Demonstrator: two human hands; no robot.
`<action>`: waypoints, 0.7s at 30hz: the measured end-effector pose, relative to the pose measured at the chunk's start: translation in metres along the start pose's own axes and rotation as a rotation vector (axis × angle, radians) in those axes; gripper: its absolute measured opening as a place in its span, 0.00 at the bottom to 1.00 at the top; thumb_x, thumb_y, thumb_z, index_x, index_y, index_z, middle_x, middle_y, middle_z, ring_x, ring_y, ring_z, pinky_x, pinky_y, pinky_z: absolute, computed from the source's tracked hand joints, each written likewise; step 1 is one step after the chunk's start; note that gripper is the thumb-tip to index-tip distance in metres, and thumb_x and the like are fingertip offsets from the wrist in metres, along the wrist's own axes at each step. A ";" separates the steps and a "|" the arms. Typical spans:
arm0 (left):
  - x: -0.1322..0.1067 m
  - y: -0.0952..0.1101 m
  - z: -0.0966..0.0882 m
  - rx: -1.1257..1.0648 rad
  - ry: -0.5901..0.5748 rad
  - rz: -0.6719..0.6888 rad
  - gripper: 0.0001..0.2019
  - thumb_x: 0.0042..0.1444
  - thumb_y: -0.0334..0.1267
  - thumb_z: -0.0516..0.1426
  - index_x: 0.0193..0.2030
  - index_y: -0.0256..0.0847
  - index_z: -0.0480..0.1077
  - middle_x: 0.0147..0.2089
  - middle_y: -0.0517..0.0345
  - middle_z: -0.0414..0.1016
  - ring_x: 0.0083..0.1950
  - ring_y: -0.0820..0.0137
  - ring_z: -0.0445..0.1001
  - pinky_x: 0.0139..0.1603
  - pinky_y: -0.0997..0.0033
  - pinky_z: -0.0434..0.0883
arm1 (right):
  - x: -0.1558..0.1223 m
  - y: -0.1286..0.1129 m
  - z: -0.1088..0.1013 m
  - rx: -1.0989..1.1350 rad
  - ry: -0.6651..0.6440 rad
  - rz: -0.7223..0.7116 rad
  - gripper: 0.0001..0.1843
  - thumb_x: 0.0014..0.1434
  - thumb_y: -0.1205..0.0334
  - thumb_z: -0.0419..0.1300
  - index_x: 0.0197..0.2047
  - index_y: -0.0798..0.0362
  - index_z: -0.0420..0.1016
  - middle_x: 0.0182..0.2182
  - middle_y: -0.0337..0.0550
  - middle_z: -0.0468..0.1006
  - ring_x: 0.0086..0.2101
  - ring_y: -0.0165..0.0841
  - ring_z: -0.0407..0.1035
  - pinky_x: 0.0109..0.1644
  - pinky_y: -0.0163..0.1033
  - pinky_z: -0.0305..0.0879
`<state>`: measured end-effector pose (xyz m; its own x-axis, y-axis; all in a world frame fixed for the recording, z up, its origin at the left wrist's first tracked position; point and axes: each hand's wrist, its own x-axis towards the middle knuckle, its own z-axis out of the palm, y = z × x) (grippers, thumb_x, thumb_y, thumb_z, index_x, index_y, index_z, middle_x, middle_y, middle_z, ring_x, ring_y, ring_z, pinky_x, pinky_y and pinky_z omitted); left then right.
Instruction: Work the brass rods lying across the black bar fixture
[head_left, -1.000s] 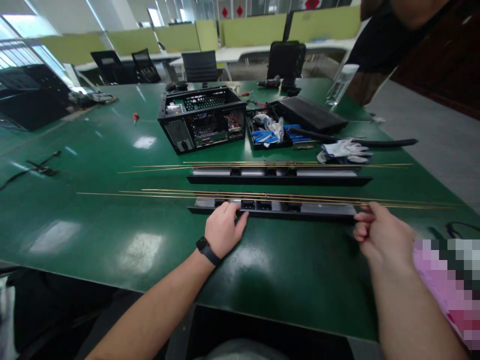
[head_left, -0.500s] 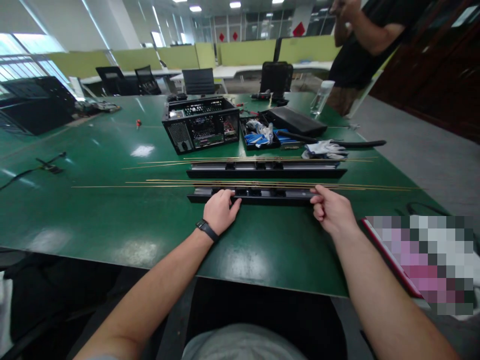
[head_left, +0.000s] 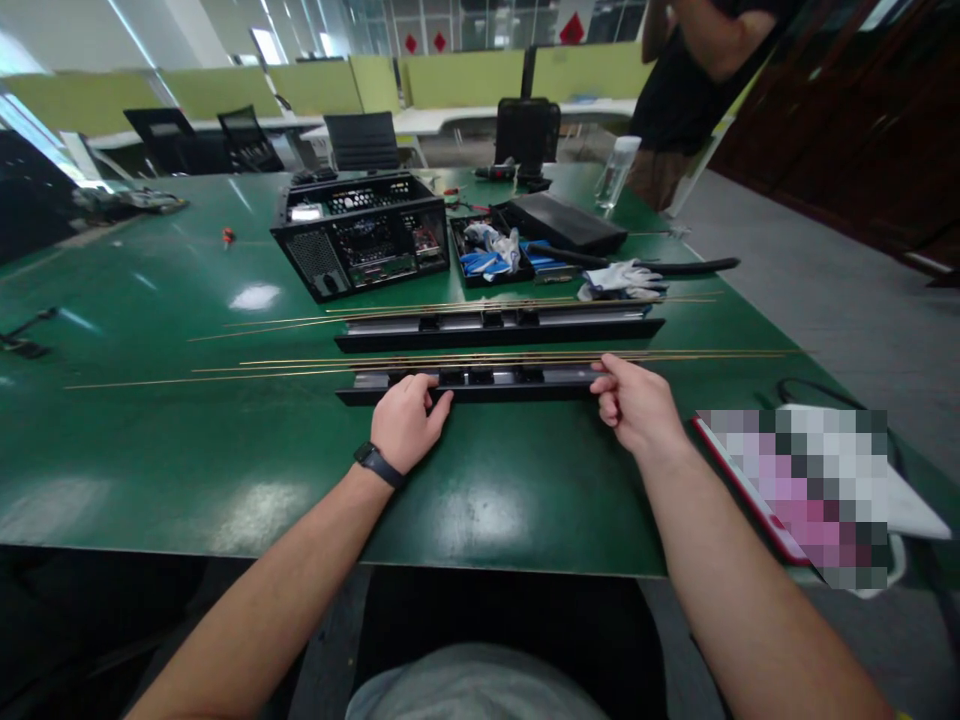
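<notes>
Two long black rails [head_left: 480, 332] with a silvery inner strip and dark clips lie parallel on the table. The near rail [head_left: 517, 393] is between my hands. My left hand [head_left: 405, 420], with a watch at the wrist, is closed over its left part, thumb along the front edge. At the right end my right hand [head_left: 637, 400] has its fingers curled and closed on the rail; the index fingertip is beside the thin brass-coloured rods [head_left: 480, 361]. These long rods run along the near rail and stick out past both ends. More rods [head_left: 300, 320] lie along the far rail.
Behind the rails stand an open black computer case [head_left: 375, 240], a tray with blue-white gloves [head_left: 491, 252] and a black panel [head_left: 562, 222]. White gloves [head_left: 622, 280] and a bottle [head_left: 619, 172] are further right. A person [head_left: 697, 90] stands there. A pixelated red-edged item [head_left: 780, 490] lies right.
The whole view has shifted, so the table and its things appear further left. Both hands keep about the same places on the near rail.
</notes>
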<state>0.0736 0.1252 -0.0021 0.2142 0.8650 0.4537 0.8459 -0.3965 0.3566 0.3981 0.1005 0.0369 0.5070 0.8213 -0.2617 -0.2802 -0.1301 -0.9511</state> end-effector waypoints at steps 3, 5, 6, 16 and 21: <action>0.001 0.001 -0.001 0.002 -0.002 -0.013 0.10 0.70 0.47 0.60 0.48 0.43 0.75 0.36 0.56 0.78 0.39 0.62 0.78 0.43 0.63 0.73 | 0.000 -0.001 0.000 -0.007 0.005 0.009 0.13 0.67 0.55 0.70 0.39 0.56 0.77 0.20 0.37 0.74 0.11 0.23 0.55 0.12 0.30 0.45; 0.001 0.002 -0.002 0.000 -0.005 -0.015 0.11 0.70 0.48 0.60 0.47 0.43 0.75 0.36 0.56 0.78 0.39 0.62 0.78 0.43 0.62 0.73 | -0.001 -0.001 0.000 -0.010 0.009 0.013 0.12 0.68 0.56 0.68 0.39 0.56 0.77 0.20 0.37 0.74 0.11 0.23 0.55 0.12 0.30 0.45; 0.001 0.002 -0.002 0.000 -0.005 -0.016 0.11 0.70 0.48 0.60 0.47 0.43 0.75 0.36 0.56 0.78 0.39 0.61 0.78 0.43 0.62 0.74 | -0.001 -0.001 0.001 -0.010 0.011 0.014 0.12 0.68 0.56 0.68 0.39 0.56 0.77 0.20 0.37 0.74 0.11 0.23 0.55 0.12 0.30 0.45; 0.001 0.002 -0.004 0.002 -0.003 -0.018 0.11 0.69 0.49 0.60 0.48 0.43 0.75 0.35 0.56 0.78 0.40 0.61 0.79 0.43 0.62 0.74 | -0.002 -0.002 0.001 -0.023 -0.010 0.000 0.14 0.68 0.53 0.70 0.38 0.55 0.76 0.20 0.37 0.74 0.11 0.23 0.55 0.12 0.30 0.45; 0.001 0.003 -0.004 0.004 -0.005 -0.022 0.12 0.69 0.49 0.60 0.48 0.43 0.75 0.36 0.55 0.78 0.40 0.61 0.79 0.44 0.62 0.74 | -0.002 -0.002 0.001 -0.023 -0.005 -0.003 0.12 0.69 0.56 0.67 0.38 0.55 0.76 0.20 0.37 0.74 0.11 0.23 0.56 0.13 0.30 0.45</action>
<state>0.0740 0.1239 0.0026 0.1984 0.8750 0.4416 0.8524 -0.3765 0.3629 0.3964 0.0994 0.0394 0.5036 0.8244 -0.2585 -0.2602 -0.1405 -0.9553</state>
